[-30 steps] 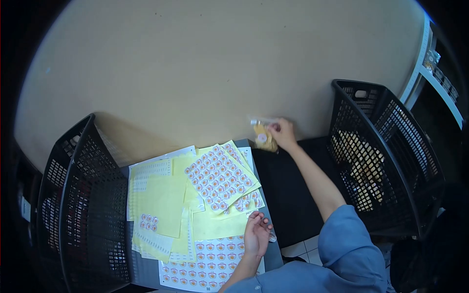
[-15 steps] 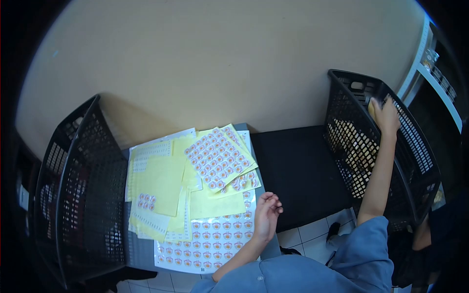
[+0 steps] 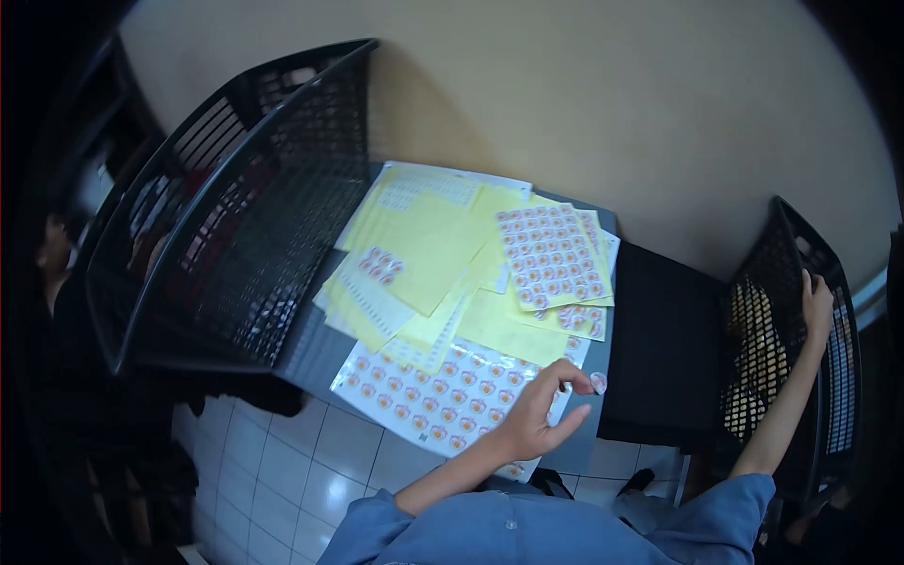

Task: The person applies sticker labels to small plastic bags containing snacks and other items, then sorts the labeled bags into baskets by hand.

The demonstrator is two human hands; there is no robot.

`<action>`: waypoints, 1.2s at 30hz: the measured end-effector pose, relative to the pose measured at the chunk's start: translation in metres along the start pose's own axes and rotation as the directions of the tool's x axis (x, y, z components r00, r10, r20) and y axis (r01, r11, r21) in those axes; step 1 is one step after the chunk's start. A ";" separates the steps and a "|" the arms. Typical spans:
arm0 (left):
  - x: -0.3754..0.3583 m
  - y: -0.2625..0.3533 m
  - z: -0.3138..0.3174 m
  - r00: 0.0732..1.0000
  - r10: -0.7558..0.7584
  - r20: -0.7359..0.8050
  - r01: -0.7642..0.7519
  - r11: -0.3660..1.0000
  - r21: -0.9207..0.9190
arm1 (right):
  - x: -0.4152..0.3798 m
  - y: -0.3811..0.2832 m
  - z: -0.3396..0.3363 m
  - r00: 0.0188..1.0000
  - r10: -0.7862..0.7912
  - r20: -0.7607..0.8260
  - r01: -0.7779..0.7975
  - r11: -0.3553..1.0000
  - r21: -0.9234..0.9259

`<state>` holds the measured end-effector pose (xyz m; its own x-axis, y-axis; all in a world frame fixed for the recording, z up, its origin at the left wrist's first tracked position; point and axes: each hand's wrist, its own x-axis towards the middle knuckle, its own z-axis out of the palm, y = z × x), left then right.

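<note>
My left hand [image 3: 539,416] is held over the front right part of the sticker sheets, with a small round sticker [image 3: 598,383] on the tip of its index finger. Thumb and index finger are apart. My right hand [image 3: 817,306] reaches into the right black basket [image 3: 836,377], near its upper rim; whether it holds anything cannot be made out. Yellowish items show through that basket's mesh. Below and beyond my left hand lie a large white sticker sheet [image 3: 414,395], yellow backing sheets [image 3: 438,240] and a smaller sheet of round stickers [image 3: 553,254].
Another black basket [image 3: 254,217] stands at the left end of the grey table [image 3: 315,330]. A black surface [image 3: 659,344] lies between the table and the right basket. A wall rises behind. At the far left, part of another person [image 3: 56,250] shows.
The view has turned left. My left hand now has a sticker on its index fingertip and its fingers are spread wider. My right hand is lower in the right basket's opening.
</note>
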<state>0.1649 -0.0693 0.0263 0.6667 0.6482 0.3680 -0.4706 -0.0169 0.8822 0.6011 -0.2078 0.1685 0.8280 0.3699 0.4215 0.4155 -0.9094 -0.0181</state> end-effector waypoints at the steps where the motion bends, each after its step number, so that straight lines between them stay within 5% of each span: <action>1: -0.008 0.010 -0.013 0.992 0.072 0.106 -0.110 0.904 0.413 | -0.001 0.001 0.000 1.000 -0.024 0.002 0.024 1.000 0.011; 2: -0.016 0.020 -0.026 0.970 0.084 0.229 -0.229 0.638 0.736 | -0.003 0.001 -0.001 0.999 -0.035 -0.002 0.035 0.999 0.019; 6: -0.067 0.024 -0.076 0.997 -0.037 0.067 -0.045 0.427 0.903 | -0.011 0.001 -0.002 0.999 -0.035 -0.025 0.036 0.998 0.048; 8: -0.087 0.025 -0.089 0.973 -0.169 -0.160 0.198 0.239 0.951 | -0.014 0.000 -0.002 1.000 -0.021 -0.023 0.022 0.999 0.045; 14: -0.102 0.002 -0.090 0.971 -0.168 -0.171 0.204 0.205 0.957 | -0.028 0.006 -0.005 0.998 -0.044 -0.044 0.045 0.999 0.018; 18: -0.106 -0.010 -0.089 0.982 -0.108 -0.154 0.170 0.156 0.973 | -0.066 0.014 0.001 0.953 -0.095 -0.289 0.119 0.991 0.066; 20: -0.104 -0.006 -0.091 0.981 -0.105 -0.165 0.181 0.173 0.968 | -0.067 0.000 -0.003 0.839 -0.203 -0.505 0.273 0.960 0.066; 24: -0.106 0.000 -0.093 0.982 -0.078 -0.173 0.188 0.260 0.947 | -0.097 -0.091 -0.031 0.726 -0.384 -0.571 0.574 0.795 0.196; 27: -0.115 0.009 -0.109 0.989 0.093 -0.118 0.016 0.719 0.695 | -0.128 -0.177 -0.061 0.701 -0.408 -0.585 0.696 0.570 0.437; 28: -0.120 0.015 -0.114 0.988 0.096 -0.122 0.017 0.715 0.699 | -0.136 -0.203 -0.070 0.683 -0.422 -0.596 0.723 0.505 0.471; 32: -0.151 0.033 -0.149 0.943 0.198 -0.267 -0.048 0.876 0.479 | -0.177 -0.316 -0.122 0.430 -0.447 -0.785 0.900 0.140 0.413; 34: -0.172 0.048 -0.172 0.839 0.058 -0.542 0.150 0.931 0.332 | -0.197 -0.366 -0.152 0.341 -0.463 -0.818 0.924 0.006 0.382; 36: -0.184 0.060 -0.201 0.797 0.175 -0.577 0.089 0.912 0.400 | -0.217 -0.415 -0.184 0.250 -0.464 -0.850 0.931 -0.126 0.343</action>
<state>-0.1022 -0.0367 -0.0471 0.1153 0.9535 0.2786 -0.1380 -0.2624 0.9551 0.1795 0.0545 0.2517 -0.3055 0.3531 0.8843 0.8474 0.5244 0.0834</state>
